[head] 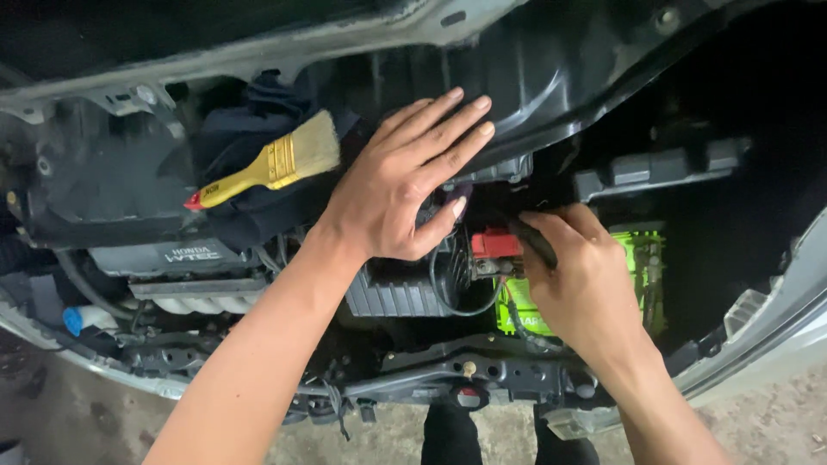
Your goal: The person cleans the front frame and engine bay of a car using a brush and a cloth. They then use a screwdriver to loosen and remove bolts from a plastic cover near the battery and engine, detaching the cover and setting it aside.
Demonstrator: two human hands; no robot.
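1. The right hand (pixel 579 274) is closing its fingers around a dark tool handle (pixel 531 241), which is running from about 4 o'clock up to 10 o'clock, its far end pointing at the red terminal cover (pixel 494 244).
2. That cover is sitting just beside the right hand at its 9 o'clock, on the near-left corner of the bright green battery (pixel 644 269); the right hand is plainly the nearer one.
3. The left hand (pixel 403 188) is resting flat, fingers spread and gripping nothing, on the black plastic housing (pixel 534 60), with the cover lying at its 4 o'clock, close by the thumb.
4. A yellow-handled paintbrush (pixel 269 165) is lying well apart at 9 o'clock of the left hand, bristles pointing toward 2 o'clock.
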